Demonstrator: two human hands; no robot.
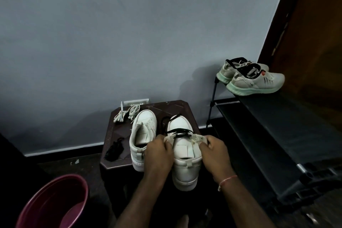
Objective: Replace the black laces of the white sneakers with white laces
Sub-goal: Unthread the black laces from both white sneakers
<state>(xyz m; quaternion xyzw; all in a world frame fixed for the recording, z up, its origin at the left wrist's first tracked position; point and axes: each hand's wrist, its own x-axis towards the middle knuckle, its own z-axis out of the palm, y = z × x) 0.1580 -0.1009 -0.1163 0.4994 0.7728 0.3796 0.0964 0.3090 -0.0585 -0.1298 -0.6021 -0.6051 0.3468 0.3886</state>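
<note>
Two white sneakers stand on a small dark brown stool [177, 106], toes pointing away from me. The left sneaker [143, 129] has no lace in it. The right sneaker [183, 155] still carries a black lace [178, 131] across its lower eyelets. My left hand [159, 151] pinches the left eyelet flap of the right sneaker, and my right hand [212, 149] pinches the right flap, spreading them apart. A loose black lace [114, 149] lies bunched on the stool's left side. Two bundled white laces [126, 113] lie at its far left corner.
A black shoe rack [268, 126] stands at the right with a pair of grey-green running shoes [253, 77] on top. A maroon bucket [53, 203] sits at the lower left. A grey wall is behind the stool, a wooden door at the far right.
</note>
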